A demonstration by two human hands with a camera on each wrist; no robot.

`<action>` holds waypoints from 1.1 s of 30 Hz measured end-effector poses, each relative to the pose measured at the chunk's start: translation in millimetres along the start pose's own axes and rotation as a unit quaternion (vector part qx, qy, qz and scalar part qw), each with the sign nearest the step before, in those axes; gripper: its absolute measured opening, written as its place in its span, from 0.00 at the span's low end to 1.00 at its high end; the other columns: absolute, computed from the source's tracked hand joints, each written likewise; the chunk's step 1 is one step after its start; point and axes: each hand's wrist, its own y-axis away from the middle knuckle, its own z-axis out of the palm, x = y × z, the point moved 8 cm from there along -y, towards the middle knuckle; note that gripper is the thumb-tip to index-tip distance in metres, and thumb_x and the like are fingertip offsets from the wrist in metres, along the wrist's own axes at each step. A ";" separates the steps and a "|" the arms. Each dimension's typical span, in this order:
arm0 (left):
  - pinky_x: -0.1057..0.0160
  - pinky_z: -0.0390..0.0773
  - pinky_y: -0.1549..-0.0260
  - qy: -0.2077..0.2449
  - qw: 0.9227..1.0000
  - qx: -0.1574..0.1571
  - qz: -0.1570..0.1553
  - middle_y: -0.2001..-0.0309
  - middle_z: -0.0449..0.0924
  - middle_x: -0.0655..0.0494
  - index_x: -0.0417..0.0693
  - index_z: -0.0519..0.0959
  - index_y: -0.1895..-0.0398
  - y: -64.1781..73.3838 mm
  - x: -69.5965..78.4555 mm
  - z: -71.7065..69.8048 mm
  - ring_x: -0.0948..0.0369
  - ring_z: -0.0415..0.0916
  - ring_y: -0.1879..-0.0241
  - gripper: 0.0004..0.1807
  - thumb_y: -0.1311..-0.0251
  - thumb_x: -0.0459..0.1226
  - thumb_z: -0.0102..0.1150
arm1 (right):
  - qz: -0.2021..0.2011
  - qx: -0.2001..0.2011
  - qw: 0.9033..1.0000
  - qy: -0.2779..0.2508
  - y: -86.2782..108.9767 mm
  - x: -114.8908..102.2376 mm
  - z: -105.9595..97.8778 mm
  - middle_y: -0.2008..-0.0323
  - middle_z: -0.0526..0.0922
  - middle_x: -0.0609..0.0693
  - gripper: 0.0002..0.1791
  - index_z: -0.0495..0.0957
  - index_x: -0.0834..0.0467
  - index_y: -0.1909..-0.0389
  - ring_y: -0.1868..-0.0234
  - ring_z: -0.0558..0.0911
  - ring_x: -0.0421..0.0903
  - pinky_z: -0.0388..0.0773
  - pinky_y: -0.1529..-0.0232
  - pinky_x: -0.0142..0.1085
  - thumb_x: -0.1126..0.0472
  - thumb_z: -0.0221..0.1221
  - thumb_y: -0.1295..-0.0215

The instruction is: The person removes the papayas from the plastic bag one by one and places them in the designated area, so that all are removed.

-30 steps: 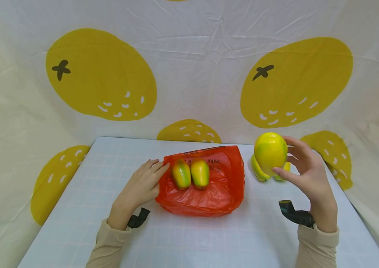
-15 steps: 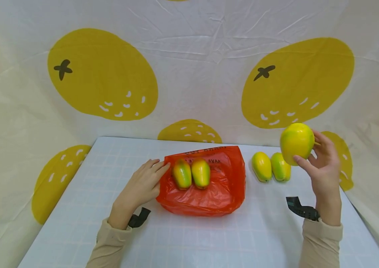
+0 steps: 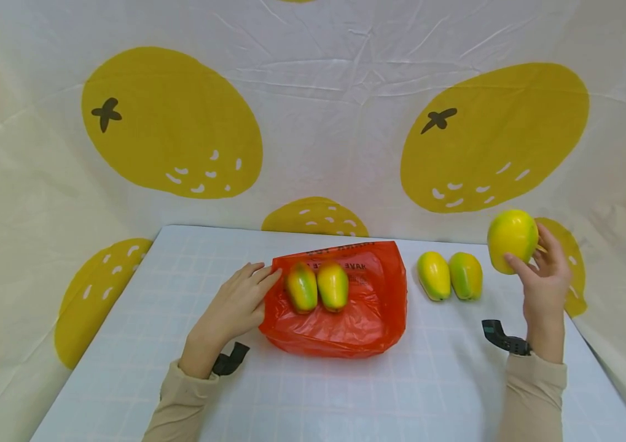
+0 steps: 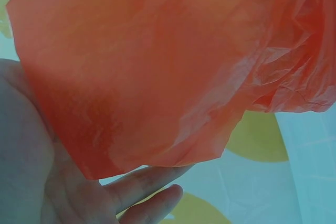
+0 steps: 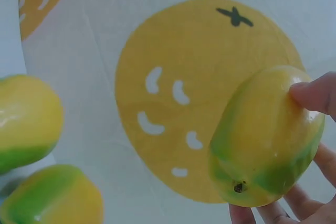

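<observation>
Glossy yellow-green oval fruit (image 3: 512,239) held in right hand (image 3: 548,279); dark end spot (image 5: 240,187) shows only in right wrist view. Left hand (image 3: 238,301), fingers extended, touches red plastic bag (image 3: 365,319).

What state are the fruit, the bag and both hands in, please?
Red bag: creased, apparently open.
Left bag fruit: lying on the bag's plastic.
Right bag fruit: lying on the bag's plastic.
Left loose fruit: lying on the table.
Right loose fruit: lying on the table.
Held fruit: raised off the table.
Left hand: fingers extended at the bag's edge.
Right hand: gripping the held fruit.
</observation>
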 end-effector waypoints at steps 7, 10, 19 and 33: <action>0.43 0.61 0.32 0.000 1.000 -0.005 -0.004 0.37 0.74 0.42 0.39 0.74 0.35 -0.1 -0.7 0.5 0.41 0.66 0.35 0.30 0.46 0.26 0.50 | 0.061 0.043 0.997 -0.004 -8.2 25.5 -25.9 0.36 0.69 0.47 0.37 0.73 0.49 0.33 0.43 0.71 0.45 0.75 0.48 0.21 0.70 0.70 0.45; 0.43 0.60 0.32 0.000 1.000 -0.008 -0.005 0.36 0.73 0.42 0.40 0.74 0.35 -0.3 -0.7 0.7 0.41 0.66 0.35 0.30 0.46 0.26 0.50 | 0.084 0.063 0.994 -0.003 -9.5 34.7 -36.5 0.37 0.69 0.46 0.37 0.73 0.48 0.33 0.43 0.71 0.44 0.74 0.47 0.22 0.69 0.70 0.45; 0.43 0.60 0.32 0.001 1.000 -0.013 -0.009 0.36 0.73 0.42 0.40 0.74 0.35 -0.6 -0.8 1.3 0.42 0.66 0.34 0.31 0.46 0.27 0.50 | 0.187 0.133 0.972 0.049 -9.0 85.5 -66.8 0.32 0.69 0.44 0.41 0.71 0.44 0.33 0.46 0.71 0.38 0.73 0.45 0.22 0.60 0.75 0.50; 0.43 0.60 0.31 0.000 1.000 -0.015 -0.012 0.35 0.72 0.42 0.40 0.74 0.34 -0.1 -1.7 2.6 0.42 0.65 0.34 0.31 0.45 0.27 0.51 | 0.230 0.096 0.953 0.170 -2.5 125.0 -72.1 0.37 0.68 0.43 0.38 0.70 0.43 0.30 0.53 0.67 0.34 0.69 0.57 0.18 0.55 0.71 0.43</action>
